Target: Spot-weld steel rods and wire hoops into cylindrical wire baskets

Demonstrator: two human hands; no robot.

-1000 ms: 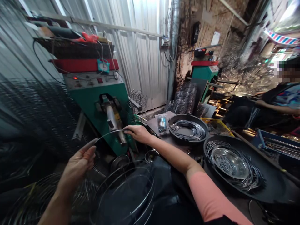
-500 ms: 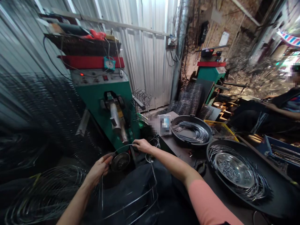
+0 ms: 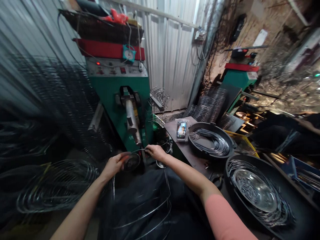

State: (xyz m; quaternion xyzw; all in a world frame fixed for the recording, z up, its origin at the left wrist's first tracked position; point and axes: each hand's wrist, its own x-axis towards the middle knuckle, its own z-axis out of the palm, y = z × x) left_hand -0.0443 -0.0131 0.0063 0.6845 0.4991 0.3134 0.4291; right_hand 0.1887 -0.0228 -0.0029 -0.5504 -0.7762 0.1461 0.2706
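Observation:
A thin curved metal wire (image 3: 136,150) spans the space between my hands, just beneath the tip of the metal arm (image 3: 132,121) on a green machine (image 3: 117,86). Whether wire and tip touch I cannot tell. My left hand (image 3: 115,165) pinches the wire's left end, beside a round metal disc (image 3: 131,162). At the other end, the fingertips of my right hand (image 3: 156,153) are closed on the same wire. Across my lap lies a bent wire frame (image 3: 150,210), touched by neither hand.
Coiled wires (image 3: 60,186) stand at lower left. To the right, a table (image 3: 183,151) bears a phone (image 3: 181,129), a black pan of wire rings (image 3: 191,140) and a larger tray (image 3: 303,200) with a metal bowl (image 3: 265,186). Another person's arm (image 3: 308,125) shows at far right.
The view has shifted, so the machine and table appear further right. My hands and the wire have come closer under the arm's tip. Both hands keep their hold.

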